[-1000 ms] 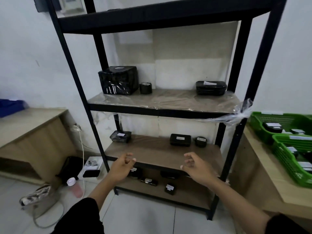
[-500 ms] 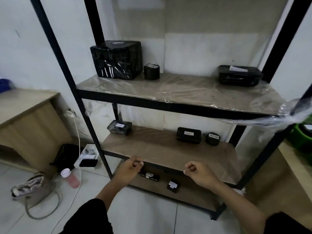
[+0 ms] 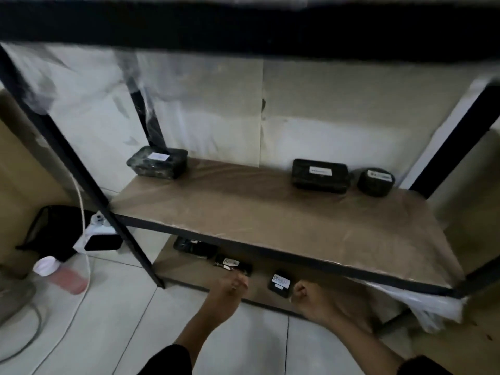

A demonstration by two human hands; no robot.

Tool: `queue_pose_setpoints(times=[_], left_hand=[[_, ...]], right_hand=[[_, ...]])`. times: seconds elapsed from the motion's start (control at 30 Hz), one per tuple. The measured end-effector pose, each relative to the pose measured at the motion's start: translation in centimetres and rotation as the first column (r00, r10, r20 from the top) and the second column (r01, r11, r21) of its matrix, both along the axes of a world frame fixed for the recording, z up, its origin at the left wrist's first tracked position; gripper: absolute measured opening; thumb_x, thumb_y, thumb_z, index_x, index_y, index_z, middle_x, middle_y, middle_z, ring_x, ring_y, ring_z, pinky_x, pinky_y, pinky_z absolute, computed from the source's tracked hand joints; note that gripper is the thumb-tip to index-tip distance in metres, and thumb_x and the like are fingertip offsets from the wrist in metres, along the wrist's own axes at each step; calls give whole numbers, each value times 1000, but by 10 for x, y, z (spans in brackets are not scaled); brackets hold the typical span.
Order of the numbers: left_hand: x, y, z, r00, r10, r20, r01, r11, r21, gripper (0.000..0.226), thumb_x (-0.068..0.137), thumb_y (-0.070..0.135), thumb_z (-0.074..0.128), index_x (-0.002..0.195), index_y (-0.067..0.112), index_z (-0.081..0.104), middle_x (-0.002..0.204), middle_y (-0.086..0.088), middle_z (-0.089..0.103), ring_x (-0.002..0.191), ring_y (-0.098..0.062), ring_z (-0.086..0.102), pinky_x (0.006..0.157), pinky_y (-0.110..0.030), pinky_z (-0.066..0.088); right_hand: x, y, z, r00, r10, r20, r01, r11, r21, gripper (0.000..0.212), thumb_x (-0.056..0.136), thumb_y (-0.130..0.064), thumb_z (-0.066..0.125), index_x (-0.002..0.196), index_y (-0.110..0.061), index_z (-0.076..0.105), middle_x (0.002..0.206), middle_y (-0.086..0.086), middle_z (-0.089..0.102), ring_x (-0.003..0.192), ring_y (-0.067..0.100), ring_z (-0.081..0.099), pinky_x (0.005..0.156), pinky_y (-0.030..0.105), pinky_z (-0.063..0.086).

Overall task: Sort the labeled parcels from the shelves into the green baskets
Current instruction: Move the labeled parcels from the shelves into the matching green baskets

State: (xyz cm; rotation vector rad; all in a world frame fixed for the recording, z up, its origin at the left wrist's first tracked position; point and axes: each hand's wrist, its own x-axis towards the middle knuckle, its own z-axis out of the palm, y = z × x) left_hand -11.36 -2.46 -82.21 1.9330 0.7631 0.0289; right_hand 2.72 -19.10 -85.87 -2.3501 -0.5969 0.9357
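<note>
I am crouched at the black shelf rack. On its bottom shelf (image 3: 181,269) lie three black labeled parcels: one at the back left (image 3: 193,246), a flat one (image 3: 233,264) and a small square one (image 3: 280,284). My left hand (image 3: 230,290) reaches in with its fingertips at the flat parcel's near edge. My right hand (image 3: 308,296), fingers loosely curled, is just right of the small parcel and holds nothing. The middle shelf (image 3: 270,217) carries three more parcels: left (image 3: 157,162), right (image 3: 320,173) and a round one (image 3: 376,181). The green baskets are out of view.
The rack's front left post (image 3: 89,171) slants down to the tiled floor. Left of it lie a black bag (image 3: 54,228), a white power strip (image 3: 97,226), a white cable (image 3: 84,207) and a pink bottle (image 3: 65,276). Loose plastic wrap (image 3: 433,307) hangs at the middle shelf's right corner.
The view dropped and closed in from the whole rack to its lower shelves. Both hands moved down and forward to the bottom shelf. The green baskets left the view.
</note>
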Motion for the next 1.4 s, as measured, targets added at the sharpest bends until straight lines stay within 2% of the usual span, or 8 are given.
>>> queue_pose_setpoints(times=[0.1, 0.27, 0.67, 0.83, 1.03, 1.2, 1.33, 1.4], left_hand=[[16, 22, -94, 992, 66, 107, -55, 993, -103, 12, 70, 42, 58, 68, 32, 65, 72, 5, 61, 75, -21, 54, 76, -38, 45], [41, 37, -203, 977, 152, 148, -136, 984, -112, 9, 92, 7, 53, 97, 7, 61, 87, -3, 62, 81, -15, 57, 78, -25, 44], [46, 27, -293, 973, 211, 96, -205, 976, -72, 18, 92, 8, 50, 108, 13, 57, 101, -11, 65, 96, -26, 62, 87, -36, 50], [51, 24, -289, 969, 203, 142, -198, 979, -51, 21, 91, 8, 52, 110, 13, 56, 94, -5, 63, 90, -22, 62, 86, -34, 49], [51, 26, -287, 970, 198, 143, -194, 980, -43, 21, 90, 11, 53, 110, 16, 56, 92, -3, 62, 90, -23, 64, 86, -37, 53], [52, 33, -294, 960, 257, 108, -244, 962, -123, 20, 93, 18, 50, 112, 18, 56, 107, -10, 64, 95, -24, 63, 86, -36, 51], [58, 31, -284, 935, 336, 117, -243, 843, -480, 32, 96, 41, 42, 121, 24, 51, 115, 0, 61, 98, -18, 63, 78, -30, 50], [61, 32, -284, 931, 335, 143, -197, 793, -577, 40, 95, 46, 40, 124, 23, 53, 117, 1, 64, 97, -18, 67, 81, -32, 52]], right_hand=[[18, 16, -82, 998, -49, 31, 48, 998, 40, 13, 82, -13, 64, 86, -19, 54, 87, 3, 64, 77, 12, 57, 54, 9, 37], [48, 34, -206, 986, -122, 117, 111, 989, 96, 20, 84, -15, 63, 103, -14, 57, 97, 6, 67, 93, 23, 64, 77, 29, 47], [92, 43, -345, 971, -200, 133, 174, 968, 182, 94, 63, -41, 78, 142, -19, 33, 135, 0, 51, 124, 22, 50, 103, 44, 43], [78, 61, -323, 967, -72, 246, 64, 997, 38, 98, 73, -33, 78, 148, -9, 22, 144, 13, 34, 132, 29, 37, 108, 33, 33], [66, 62, -307, 904, -109, 414, 107, 994, 28, 60, 75, -23, 77, 127, -7, 50, 126, 12, 50, 114, 28, 52, 87, 28, 40], [53, 70, -275, 866, -142, 480, -30, 942, 333, 58, 69, -2, 78, 121, -11, 53, 124, 7, 45, 110, 21, 53, 88, 22, 39], [36, 79, -252, 870, -145, 472, -152, 831, 535, 57, 65, 4, 78, 112, -19, 56, 117, 2, 40, 106, 11, 50, 84, 0, 36], [28, 80, -245, 922, -138, 361, -113, 798, 592, 61, 61, 1, 80, 105, -32, 53, 112, 1, 43, 104, 10, 52, 85, 3, 40]])
